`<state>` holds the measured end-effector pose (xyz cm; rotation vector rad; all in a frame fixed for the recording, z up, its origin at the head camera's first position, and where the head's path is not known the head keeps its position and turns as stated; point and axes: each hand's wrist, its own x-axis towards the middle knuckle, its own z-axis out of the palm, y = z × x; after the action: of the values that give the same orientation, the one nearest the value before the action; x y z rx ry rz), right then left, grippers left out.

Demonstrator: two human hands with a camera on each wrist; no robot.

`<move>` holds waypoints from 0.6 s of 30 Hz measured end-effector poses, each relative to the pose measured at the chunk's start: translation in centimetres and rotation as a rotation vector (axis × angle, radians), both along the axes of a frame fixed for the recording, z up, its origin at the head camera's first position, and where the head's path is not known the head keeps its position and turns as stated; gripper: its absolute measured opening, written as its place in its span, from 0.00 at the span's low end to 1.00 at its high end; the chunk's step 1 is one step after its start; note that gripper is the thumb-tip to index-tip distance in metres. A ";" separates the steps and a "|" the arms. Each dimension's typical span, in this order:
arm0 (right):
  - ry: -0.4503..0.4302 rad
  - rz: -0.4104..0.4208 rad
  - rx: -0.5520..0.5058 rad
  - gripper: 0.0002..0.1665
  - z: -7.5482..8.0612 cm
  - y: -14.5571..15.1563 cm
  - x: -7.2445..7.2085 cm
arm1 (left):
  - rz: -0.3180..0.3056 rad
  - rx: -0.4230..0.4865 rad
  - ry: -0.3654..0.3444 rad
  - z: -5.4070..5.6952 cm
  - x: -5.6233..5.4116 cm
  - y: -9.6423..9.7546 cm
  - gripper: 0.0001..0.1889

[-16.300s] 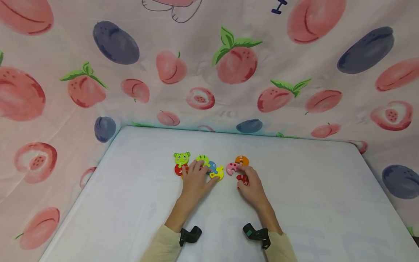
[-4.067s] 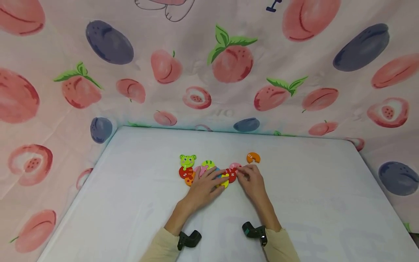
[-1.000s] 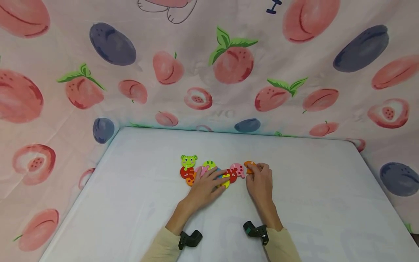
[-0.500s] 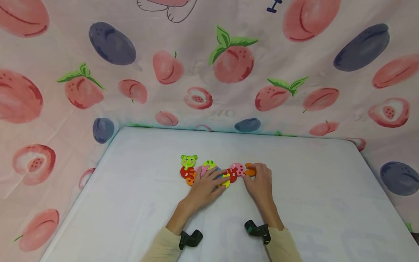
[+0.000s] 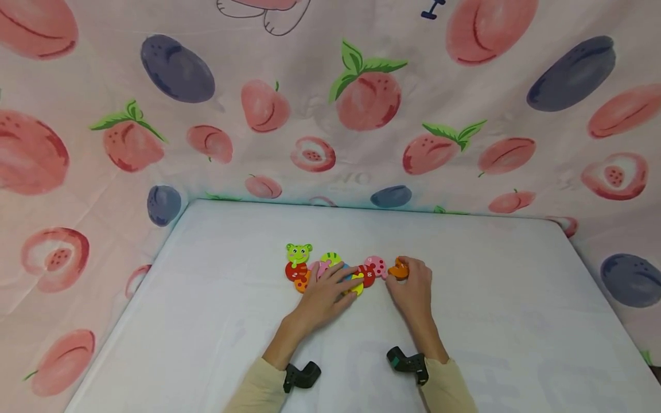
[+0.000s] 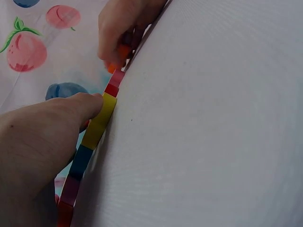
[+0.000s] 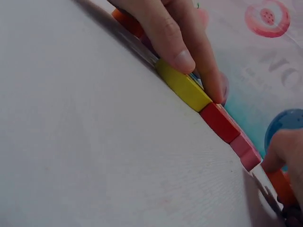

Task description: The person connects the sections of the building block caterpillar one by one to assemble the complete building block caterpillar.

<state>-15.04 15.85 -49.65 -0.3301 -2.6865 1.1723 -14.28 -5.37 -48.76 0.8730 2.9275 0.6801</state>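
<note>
A chain of interlocked, numbered puzzle pieces lies across the table, with a green animal-face piece (image 5: 299,253) at its left end. Beside the face are a red piece (image 5: 295,272) and an orange one (image 5: 302,285). My left hand (image 5: 321,295) rests on the middle of the chain, fingers spread, covering parts of several pieces. Its thumb touches the yellow piece (image 6: 102,120) in the left wrist view. Right of that come a red piece (image 7: 220,123) and a pink spotted piece (image 5: 377,265). My right hand (image 5: 415,289) pinches an orange puzzle piece (image 5: 399,269), tilted and apart from the pink one.
The pieces lie on a white-covered table (image 5: 206,338). A fruit-printed cloth (image 5: 310,74) hangs behind it and along its sides. Each wrist wears a small black camera (image 5: 302,376) over a beige sleeve (image 5: 255,390).
Earlier, the red and pink pieces joined the yellow end. The right hand has since picked up the orange piece, brought it beside the pink one, then tilted it slightly away. The left hand stays put.
</note>
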 end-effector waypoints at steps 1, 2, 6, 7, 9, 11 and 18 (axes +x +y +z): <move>-0.006 -0.004 -0.017 0.30 0.0 0.0 0.1 | 0.000 0.000 -0.001 0.0 0.0 0.0 0.22; -0.017 0.000 -0.029 0.30 0.0 -0.1 0.2 | 0.000 -0.002 0.000 0.0 0.0 0.0 0.22; -0.029 0.070 -0.064 0.33 0.1 -0.4 0.7 | -0.001 -0.003 -0.008 0.1 0.0 0.0 0.22; -0.023 0.093 -0.063 0.33 0.0 -0.5 0.7 | -0.003 -0.001 -0.009 0.1 0.0 0.0 0.22; -0.013 0.136 -0.042 0.34 0.0 -0.6 0.8 | -0.007 0.004 -0.006 0.1 0.0 0.0 0.22; 0.000 0.166 -0.020 0.35 -0.1 -0.7 0.8 | -0.009 0.006 0.000 0.1 0.0 0.0 0.22; 0.030 0.193 0.009 0.36 -0.5 -0.6 0.8 | -0.010 0.004 -0.008 0.1 0.0 0.0 0.22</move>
<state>-14.25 15.22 -50.12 -0.0509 -2.7463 1.2039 -14.25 -5.34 -48.61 0.8820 2.9142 0.6879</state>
